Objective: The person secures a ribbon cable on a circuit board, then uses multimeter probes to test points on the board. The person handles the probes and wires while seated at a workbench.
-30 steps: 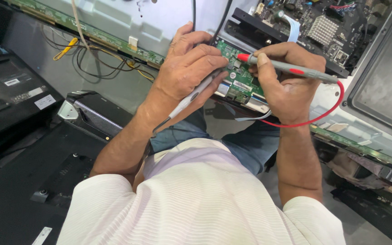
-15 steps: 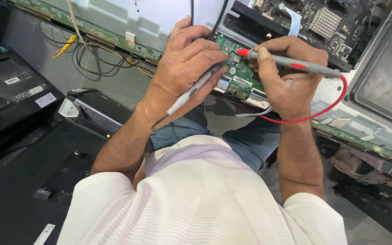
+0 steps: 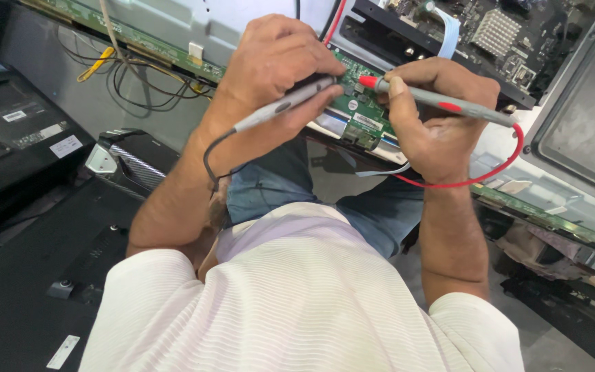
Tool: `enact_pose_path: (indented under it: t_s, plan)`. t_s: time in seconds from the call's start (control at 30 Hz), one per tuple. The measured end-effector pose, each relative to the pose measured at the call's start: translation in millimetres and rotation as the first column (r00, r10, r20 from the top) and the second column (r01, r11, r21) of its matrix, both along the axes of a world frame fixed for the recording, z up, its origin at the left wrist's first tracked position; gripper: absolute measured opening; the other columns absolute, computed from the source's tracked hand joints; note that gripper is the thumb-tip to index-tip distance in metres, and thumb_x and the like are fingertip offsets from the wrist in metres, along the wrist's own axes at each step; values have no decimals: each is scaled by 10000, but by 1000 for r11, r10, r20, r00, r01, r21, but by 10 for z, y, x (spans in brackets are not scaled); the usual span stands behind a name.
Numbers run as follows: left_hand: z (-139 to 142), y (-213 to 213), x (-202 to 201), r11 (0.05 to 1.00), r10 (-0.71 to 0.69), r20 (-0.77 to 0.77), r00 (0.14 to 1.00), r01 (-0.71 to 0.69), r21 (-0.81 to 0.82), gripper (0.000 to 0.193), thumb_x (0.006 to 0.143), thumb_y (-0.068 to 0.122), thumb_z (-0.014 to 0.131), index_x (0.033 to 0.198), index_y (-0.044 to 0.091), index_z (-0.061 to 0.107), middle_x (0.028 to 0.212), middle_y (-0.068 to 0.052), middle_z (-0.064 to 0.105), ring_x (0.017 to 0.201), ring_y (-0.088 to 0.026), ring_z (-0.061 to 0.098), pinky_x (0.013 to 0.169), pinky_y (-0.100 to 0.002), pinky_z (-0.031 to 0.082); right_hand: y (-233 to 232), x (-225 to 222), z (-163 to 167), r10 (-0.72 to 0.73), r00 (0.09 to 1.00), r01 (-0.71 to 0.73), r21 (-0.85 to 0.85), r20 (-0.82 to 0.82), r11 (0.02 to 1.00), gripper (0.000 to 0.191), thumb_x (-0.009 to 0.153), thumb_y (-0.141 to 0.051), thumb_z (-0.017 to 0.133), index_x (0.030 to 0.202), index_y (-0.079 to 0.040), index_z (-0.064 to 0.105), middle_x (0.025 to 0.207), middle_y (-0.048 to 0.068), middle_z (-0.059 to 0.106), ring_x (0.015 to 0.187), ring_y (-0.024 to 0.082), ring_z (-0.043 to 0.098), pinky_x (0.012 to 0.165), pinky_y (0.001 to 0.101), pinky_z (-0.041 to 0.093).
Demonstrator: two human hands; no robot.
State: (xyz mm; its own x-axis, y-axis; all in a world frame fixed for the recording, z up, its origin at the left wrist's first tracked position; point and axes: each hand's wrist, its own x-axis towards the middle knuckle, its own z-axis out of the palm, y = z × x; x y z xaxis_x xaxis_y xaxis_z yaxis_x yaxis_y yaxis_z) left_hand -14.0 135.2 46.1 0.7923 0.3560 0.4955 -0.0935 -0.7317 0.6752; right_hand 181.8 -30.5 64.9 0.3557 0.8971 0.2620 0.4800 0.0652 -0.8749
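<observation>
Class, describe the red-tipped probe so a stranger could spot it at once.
Find the small green circuit board at top centre. The right hand holds the probe against it. Its red tip and red lead set it apart from the black-leaded probe in the left hand.

Probes: 2 — one grey-black (image 3: pixel 280 108), one grey-red (image 3: pixel 442 105). Green boards: 1 (image 3: pixel 356 103). Hands: 2 — left (image 3: pixel 273 58), right (image 3: pixel 442 120).

Grey floor (image 3: pixel 559 344); dark panels (image 3: pixel 22 289)

The left hand (image 3: pixel 270 62) hides the tip of the grey probe with the black lead (image 3: pixel 280 108). The small green circuit board (image 3: pixel 356 96) lies half covered by both hands. The dark circuit board with the silver heat sink (image 3: pixel 497 34) is cut off at the top edge.
</observation>
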Motion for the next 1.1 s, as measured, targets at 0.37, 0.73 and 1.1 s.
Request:
enact_pose_path:
  t_s: [0.37, 0.73, 1.1]
  plan:
    - [-4, 172, 45, 996, -88, -28, 996, 88, -23, 167, 954, 124, 836, 1076, 97, 725, 1075, -9, 720, 1059, -228, 617, 1008, -413, 411, 33, -28, 59, -18, 992, 17, 6, 121, 1000, 63, 1054, 69, 702, 998, 77, 729, 894, 125, 757, 752, 119, 712, 683, 210, 540]
    - [44, 228, 42, 991, -135, -59, 989, 134, -24, 160, 962, 142, 831, 1080, 98, 733, 1041, -10, 719, 1056, -230, 613, 995, -426, 395, 17, -46, 53, -33, 981, 31, 17, 194, 999, 38, 1036, 60, 746, 1001, 61, 731, 921, 127, 758, 771, 147, 730, 713, 228, 558]
    - [70, 252, 41, 990, -143, -98, 985, 141, -26, 166, 953, 146, 841, 1079, 100, 744, 1040, -13, 726, 1072, -239, 615, 974, -426, 392, 24, -50, 56, -22, 978, 17, 30, 206, 999, 44, 1018, 59, 753, 991, 54, 720, 920, 128, 756, 770, 160, 739, 715, 232, 558]
